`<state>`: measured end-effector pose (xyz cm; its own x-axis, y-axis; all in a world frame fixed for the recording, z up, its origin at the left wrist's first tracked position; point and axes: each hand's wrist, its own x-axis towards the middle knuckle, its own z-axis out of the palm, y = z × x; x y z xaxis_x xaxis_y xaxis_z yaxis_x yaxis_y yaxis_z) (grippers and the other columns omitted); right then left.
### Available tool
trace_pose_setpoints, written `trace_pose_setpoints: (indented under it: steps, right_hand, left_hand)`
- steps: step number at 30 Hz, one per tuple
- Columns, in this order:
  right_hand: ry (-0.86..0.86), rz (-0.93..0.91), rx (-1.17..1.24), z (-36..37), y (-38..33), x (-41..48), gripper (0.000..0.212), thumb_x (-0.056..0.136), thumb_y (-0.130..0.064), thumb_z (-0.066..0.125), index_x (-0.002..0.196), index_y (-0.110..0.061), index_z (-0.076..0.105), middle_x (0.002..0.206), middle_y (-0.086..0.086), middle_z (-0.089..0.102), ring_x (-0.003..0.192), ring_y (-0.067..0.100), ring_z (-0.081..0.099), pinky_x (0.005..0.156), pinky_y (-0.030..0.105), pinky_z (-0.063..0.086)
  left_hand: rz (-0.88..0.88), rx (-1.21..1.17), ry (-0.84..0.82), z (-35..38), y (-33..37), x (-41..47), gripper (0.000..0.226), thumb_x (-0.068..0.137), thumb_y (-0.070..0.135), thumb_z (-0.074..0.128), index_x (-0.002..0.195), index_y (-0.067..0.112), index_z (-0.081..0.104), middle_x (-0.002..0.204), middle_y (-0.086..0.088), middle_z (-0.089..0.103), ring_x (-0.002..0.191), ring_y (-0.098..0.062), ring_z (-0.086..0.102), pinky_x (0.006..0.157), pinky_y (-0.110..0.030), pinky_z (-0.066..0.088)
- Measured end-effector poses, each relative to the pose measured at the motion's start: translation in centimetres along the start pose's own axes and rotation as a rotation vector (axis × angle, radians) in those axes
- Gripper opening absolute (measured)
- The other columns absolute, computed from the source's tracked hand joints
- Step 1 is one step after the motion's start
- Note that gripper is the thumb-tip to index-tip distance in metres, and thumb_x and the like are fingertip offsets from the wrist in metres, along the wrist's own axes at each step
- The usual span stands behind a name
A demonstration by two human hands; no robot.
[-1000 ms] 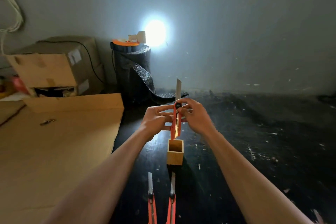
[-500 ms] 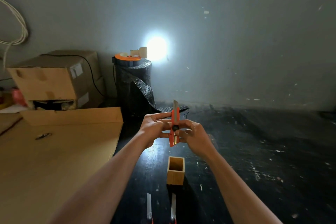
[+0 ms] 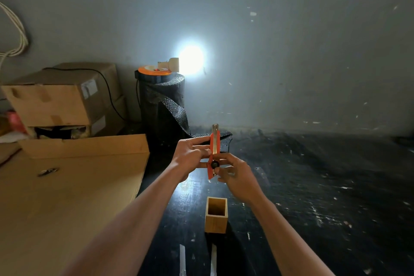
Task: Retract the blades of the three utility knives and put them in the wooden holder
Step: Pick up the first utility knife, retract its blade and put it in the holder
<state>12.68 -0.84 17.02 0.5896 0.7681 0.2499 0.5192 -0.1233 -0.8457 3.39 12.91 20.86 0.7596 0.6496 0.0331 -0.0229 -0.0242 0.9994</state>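
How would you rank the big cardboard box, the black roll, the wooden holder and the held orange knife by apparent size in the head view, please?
1. Cardboard box, though it stands farther back.
2. Black roll.
3. Wooden holder and orange knife, held in both hands: unranked, since the knife is longer but slimmer.

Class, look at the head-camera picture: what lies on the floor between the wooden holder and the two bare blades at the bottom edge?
Nothing: the head view shows only bare dark floor between the wooden holder and the two blades.
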Motion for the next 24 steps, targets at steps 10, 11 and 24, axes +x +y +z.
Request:
trace_pose_setpoints:
  steps: [10,11,24]
  right_hand:
    - [0.049,-0.019,-0.074,-0.2,0.4,0.6,0.028,0.095,-0.022,0.066,0.117,-0.035,0.056,0.113,-0.009,0.068,0.101,0.015,0.067,0.088,0.031,0.058]
    - [0.048,-0.027,-0.084,-0.3,0.4,0.6,0.026,0.095,-0.021,0.066,0.114,-0.036,0.056,0.11,-0.012,0.067,0.101,0.016,0.068,0.086,0.029,0.059]
    - [0.08,-0.02,-0.077,-0.7,0.5,1.0,0.018,0.092,-0.025,0.07,0.105,-0.03,0.06,0.103,-0.015,0.066,0.089,0.005,0.063,0.087,0.031,0.058]
  left_hand:
    - [0.029,-0.023,-0.005,0.5,-0.2,1.2,0.044,0.089,-0.013,0.067,0.13,0.003,0.067,0.094,-0.005,0.079,0.074,-0.02,0.081,0.057,-0.029,0.062]
    - [0.03,-0.025,-0.009,0.5,-0.2,1.3,0.045,0.089,-0.013,0.067,0.13,0.003,0.066,0.094,-0.005,0.079,0.075,-0.021,0.081,0.057,-0.031,0.063]
    - [0.041,-0.028,-0.021,0.9,-0.2,1.2,0.045,0.09,-0.016,0.064,0.131,0.003,0.065,0.093,-0.005,0.079,0.074,-0.021,0.081,0.057,-0.032,0.063]
